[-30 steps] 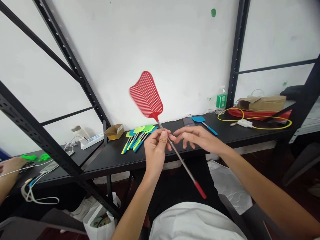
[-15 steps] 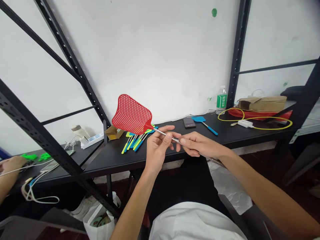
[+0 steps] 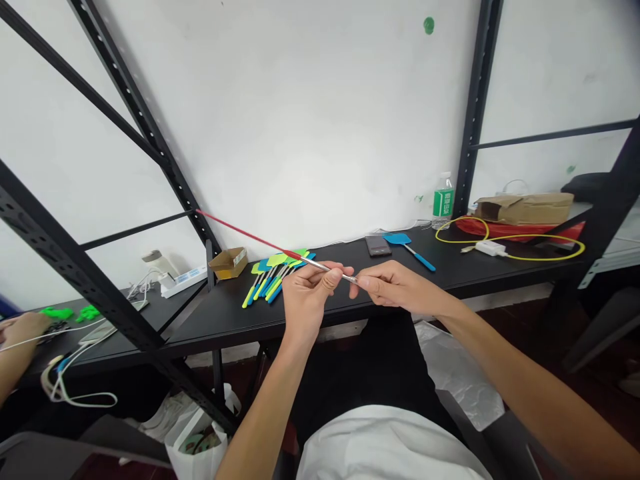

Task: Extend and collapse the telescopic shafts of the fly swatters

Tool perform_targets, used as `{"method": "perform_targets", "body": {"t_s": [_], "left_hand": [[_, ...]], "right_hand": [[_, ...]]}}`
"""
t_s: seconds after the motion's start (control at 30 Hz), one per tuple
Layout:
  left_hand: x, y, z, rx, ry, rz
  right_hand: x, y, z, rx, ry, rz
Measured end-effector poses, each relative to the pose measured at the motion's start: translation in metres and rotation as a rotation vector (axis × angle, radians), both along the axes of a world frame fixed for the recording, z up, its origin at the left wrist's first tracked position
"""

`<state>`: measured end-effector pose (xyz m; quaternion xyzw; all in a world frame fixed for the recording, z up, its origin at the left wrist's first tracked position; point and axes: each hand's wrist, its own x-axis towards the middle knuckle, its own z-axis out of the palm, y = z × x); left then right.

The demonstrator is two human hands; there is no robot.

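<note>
Holding a red swatter (image 3: 270, 245) near the centre of the frame, above the bench (image 3: 215, 320). Pinching its thin metal shaft (image 3: 315, 264) between thumb and fingers with the left hand (image 3: 306, 297), a little below the red neck (image 3: 293, 254). Gripping the same shaft farther down with the right hand (image 3: 397, 287), curled tight and set just beside the left. Pointing the swatter's head (image 3: 235, 229) toward the upper left, turned nearly edge-on; handle end out of sight, so impossible to place. Judging by two grips so close together on bare metal, probably at the step of adjusting the shaft. For the next move, likely needing a steady left pinch and a controlled right grip, without bending the metal. Leaving untouched, left of centre, a fan of green and blue swatters (image 3: 274, 288); right of centre, a lone blue swatter (image 3: 399, 239) beside an apparent phone (image 3: 379, 246).
</note>
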<state>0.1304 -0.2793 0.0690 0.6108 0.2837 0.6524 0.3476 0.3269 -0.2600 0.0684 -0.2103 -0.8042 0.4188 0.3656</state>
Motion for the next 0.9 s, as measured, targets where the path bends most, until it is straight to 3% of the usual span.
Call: {"method": "perform_targets", "body": {"t_s": [0.23,0.47,0.53,0.6,0.77,0.9], "left_hand": [[0.0,0.004,-0.001,0.004,-0.047,0.066],[0.001,0.003,0.0,0.015,-0.132,0.119],[0.001,0.003,0.001,0.027,-0.149,0.123],[0.001,0.002,0.001,0.042,-0.143,0.115],[0.0,0.0,0.002,0.065,-0.06,0.034],[0.0,-0.001,0.001,0.062,-0.032,0.017]], "right_hand": [[-0.004,-0.004,0.003,0.251,-0.053,-0.253],[-0.01,-0.005,-0.002,0.556,0.028,-0.511],[-0.011,-0.008,-0.001,0.58,0.033,-0.561],[-0.01,-0.011,0.002,0.487,0.001,-0.512],[-0.006,-0.013,0.005,0.117,-0.081,-0.109],[-0.005,-0.01,0.005,0.024,-0.022,-0.032]]}}
